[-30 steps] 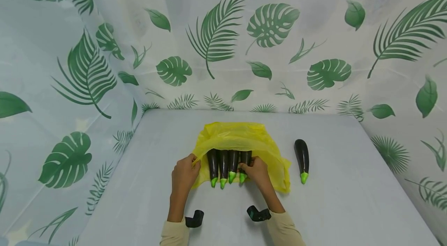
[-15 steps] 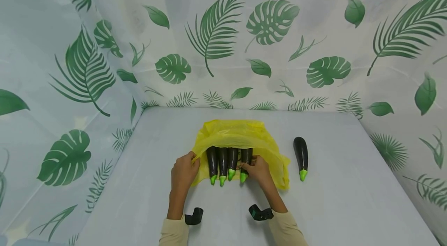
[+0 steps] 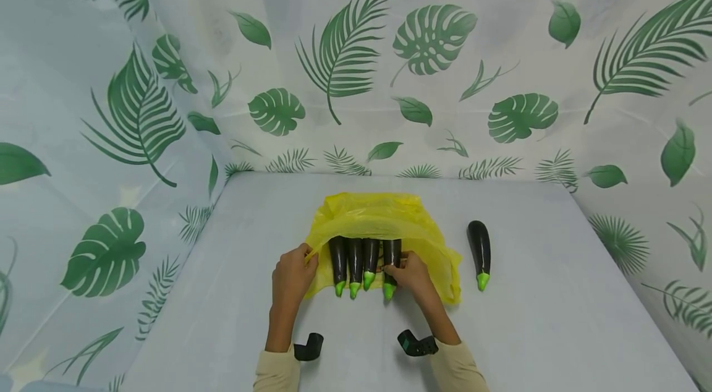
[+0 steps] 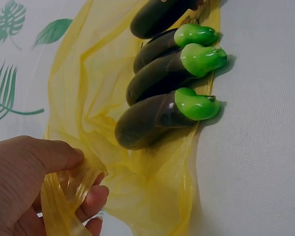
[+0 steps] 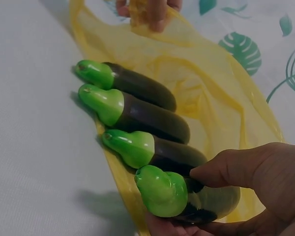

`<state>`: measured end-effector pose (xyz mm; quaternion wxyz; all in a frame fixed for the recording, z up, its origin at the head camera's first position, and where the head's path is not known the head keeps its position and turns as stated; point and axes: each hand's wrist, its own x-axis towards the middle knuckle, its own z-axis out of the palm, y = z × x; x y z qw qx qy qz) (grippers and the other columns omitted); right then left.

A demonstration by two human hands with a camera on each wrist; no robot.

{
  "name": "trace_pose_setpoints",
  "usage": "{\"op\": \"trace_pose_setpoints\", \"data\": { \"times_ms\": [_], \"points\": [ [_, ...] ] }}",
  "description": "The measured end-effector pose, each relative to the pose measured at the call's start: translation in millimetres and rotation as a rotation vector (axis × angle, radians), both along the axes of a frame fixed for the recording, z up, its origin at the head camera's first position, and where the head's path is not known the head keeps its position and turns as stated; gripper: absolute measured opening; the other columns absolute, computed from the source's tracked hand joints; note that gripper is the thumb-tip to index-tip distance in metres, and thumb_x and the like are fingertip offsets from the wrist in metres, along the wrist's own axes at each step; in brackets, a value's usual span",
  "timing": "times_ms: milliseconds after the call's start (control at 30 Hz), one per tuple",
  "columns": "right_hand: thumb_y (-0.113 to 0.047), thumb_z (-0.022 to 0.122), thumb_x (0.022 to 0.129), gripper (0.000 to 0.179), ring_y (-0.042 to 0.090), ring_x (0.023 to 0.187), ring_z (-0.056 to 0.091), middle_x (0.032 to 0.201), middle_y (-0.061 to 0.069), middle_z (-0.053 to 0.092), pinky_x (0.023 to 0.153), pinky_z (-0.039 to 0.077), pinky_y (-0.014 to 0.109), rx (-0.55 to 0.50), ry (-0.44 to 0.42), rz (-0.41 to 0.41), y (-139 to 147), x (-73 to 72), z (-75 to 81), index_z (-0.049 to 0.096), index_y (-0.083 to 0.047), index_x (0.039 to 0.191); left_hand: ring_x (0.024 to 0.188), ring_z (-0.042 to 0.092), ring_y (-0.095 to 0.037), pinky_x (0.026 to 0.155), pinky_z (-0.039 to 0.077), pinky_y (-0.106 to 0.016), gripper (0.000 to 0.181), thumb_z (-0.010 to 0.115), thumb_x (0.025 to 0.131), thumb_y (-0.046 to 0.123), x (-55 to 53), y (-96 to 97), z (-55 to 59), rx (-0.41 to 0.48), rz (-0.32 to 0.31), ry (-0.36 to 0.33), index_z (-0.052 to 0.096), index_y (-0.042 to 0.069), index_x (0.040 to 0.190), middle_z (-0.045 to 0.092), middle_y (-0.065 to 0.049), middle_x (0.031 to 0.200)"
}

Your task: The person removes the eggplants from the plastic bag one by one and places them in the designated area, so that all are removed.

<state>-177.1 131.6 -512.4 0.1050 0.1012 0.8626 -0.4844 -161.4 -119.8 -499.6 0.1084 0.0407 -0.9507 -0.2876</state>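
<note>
A yellow plastic bag [image 3: 372, 209] lies on the table with its mouth toward me. Several dark eggplants with green caps, such as the leftmost eggplant [image 4: 147, 120], lie side by side in the mouth, caps pointing out. My left hand [image 3: 293, 274] pinches the left edge of the bag and holds it up, the plastic bunched between thumb and fingers. My right hand [image 3: 414, 274] grips the rightmost eggplant [image 5: 206, 199], thumb on top and fingers underneath. That eggplant reaches a little nearer to me than the others. The far ends of the eggplants are under the bag in the head view.
Another eggplant [image 3: 481, 253] lies alone on the white table [image 3: 534, 318], right of the bag. A leaf-patterned sheet [image 3: 356, 70] hangs behind the table and at its sides. A black wrist camera [image 3: 309, 347] sits at the left wrist, with a second black camera [image 3: 418, 344] at the right.
My right hand has drawn the rightmost eggplant slightly toward me and to the right, widening the gap beside its neighbour. The left hand keeps its hold on the bag edge.
</note>
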Motion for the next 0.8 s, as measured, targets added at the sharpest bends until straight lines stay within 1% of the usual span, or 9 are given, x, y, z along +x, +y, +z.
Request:
{"op": "trace_pose_setpoints", "data": {
  "times_ms": [100,300,667,800],
  "points": [
    [-0.016,0.069,0.086,0.056,0.016,0.062,0.054,0.089,0.017,0.063,0.054,0.046,0.028,-0.004,-0.011,-0.006,0,1.0,1.4,0.047,0.014,0.128,0.052,0.042,-0.011,0.045,0.032,-0.026,0.016,0.067,0.09,0.021,-0.2,0.2,-0.5,-0.001,0.001,0.0,0.07,0.006,0.096,0.066,-0.003,0.071],
    [-0.015,0.069,0.085,0.059,0.015,0.059,0.052,0.085,0.015,0.063,0.055,0.046,0.028,-0.029,-0.002,-0.009,-1,2.9,6.2,0.044,0.014,0.131,0.052,0.042,-0.011,0.045,0.033,-0.026,0.016,0.068,0.09,0.021,-0.5,0.9,-2.1,0.006,0.004,0.0,0.07,0.007,0.096,0.068,-0.004,0.074],
    [-0.012,0.07,0.084,0.062,0.013,0.055,0.052,0.083,0.014,0.064,0.056,0.051,0.032,-0.08,0.023,0.027,1,9.3,7.2,0.042,0.015,0.134,0.054,0.043,-0.012,0.046,0.033,-0.026,0.016,0.068,0.09,0.021,0.3,0.6,-3.0,0.003,0.007,0.007,0.07,0.007,0.096,0.068,-0.004,0.076],
    [-0.011,0.072,0.084,0.061,0.014,0.055,0.053,0.082,0.014,0.064,0.055,0.049,0.031,-0.065,0.013,0.05,3,16.0,9.7,0.043,0.014,0.132,0.054,0.043,-0.012,0.046,0.034,-0.026,0.016,0.068,0.09,0.021,1.1,0.6,-3.2,0.009,0.003,-0.001,0.07,0.006,0.096,0.068,-0.004,0.075]
  ]
}}
